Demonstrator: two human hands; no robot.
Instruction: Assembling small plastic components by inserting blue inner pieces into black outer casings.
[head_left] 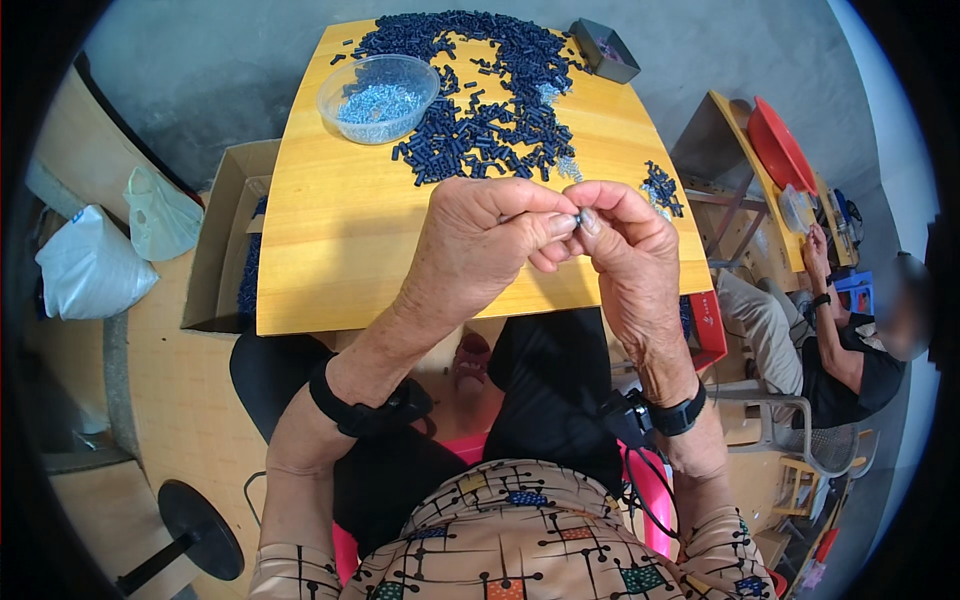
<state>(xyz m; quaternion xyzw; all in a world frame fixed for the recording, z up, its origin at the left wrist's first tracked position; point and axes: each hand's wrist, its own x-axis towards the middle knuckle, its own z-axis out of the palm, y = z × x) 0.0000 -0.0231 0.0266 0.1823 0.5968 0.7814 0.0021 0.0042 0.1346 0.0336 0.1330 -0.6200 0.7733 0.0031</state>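
Above the near part of the yellow table, my left hand and my right hand meet fingertip to fingertip. Both are closed in a pinch on one small dark piece, mostly covered by the thumbs and fingers. Beyond them spreads a large heap of short dark blue cylindrical pieces. A round clear plastic bowl at the far left holds many tiny clear, bluish parts. Some tiny clear parts lie loose by the heap, just past my fingers.
A dark rectangular tray sits at the table's far right corner. A smaller pile of dark pieces lies near the right edge. A cardboard box stands left of the table. At right, another person sits by a bench with a red basin.
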